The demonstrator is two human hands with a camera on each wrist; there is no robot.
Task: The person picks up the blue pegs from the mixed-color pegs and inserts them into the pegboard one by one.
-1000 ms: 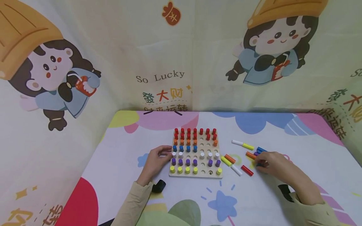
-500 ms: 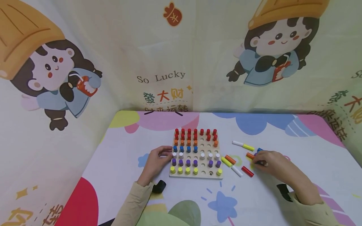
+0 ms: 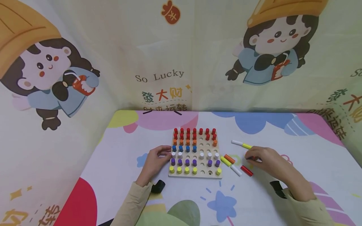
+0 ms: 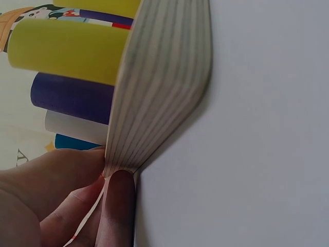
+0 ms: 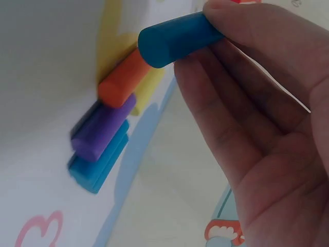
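A square wooden pegboard (image 3: pixel 195 176) stands mid-table, its upright pegs in colour rows: red, orange, blue, white, purple, yellow. Some holes in its right half are bare. My left hand (image 3: pixel 154 163) holds the board's left edge; in the left wrist view its fingertips are on the layered side (image 4: pixel 159 87) and top edge. Right of the board, my right hand (image 3: pixel 266 160) pinches a blue peg (image 5: pixel 177 38) between thumb and fingers, raised above the loose pegs. Below it in the right wrist view lie an orange peg (image 5: pixel 123 80), a purple peg (image 5: pixel 103 128) and blue pegs (image 5: pixel 100 167).
Between board and right hand lie a red peg (image 3: pixel 247 170), a white peg (image 3: pixel 236 170), a yellow peg (image 3: pixel 225 161) and an orange peg (image 3: pixel 229 158). Farther back lies another white peg (image 3: pixel 237 142) next to a yellow one. A printed cloth wall (image 3: pixel 212 78) rises behind the table.
My right hand has moved left, toward the board, with the blue peg, and now covers the loose orange, purple and blue pegs in the head view. My left hand stays at the board.
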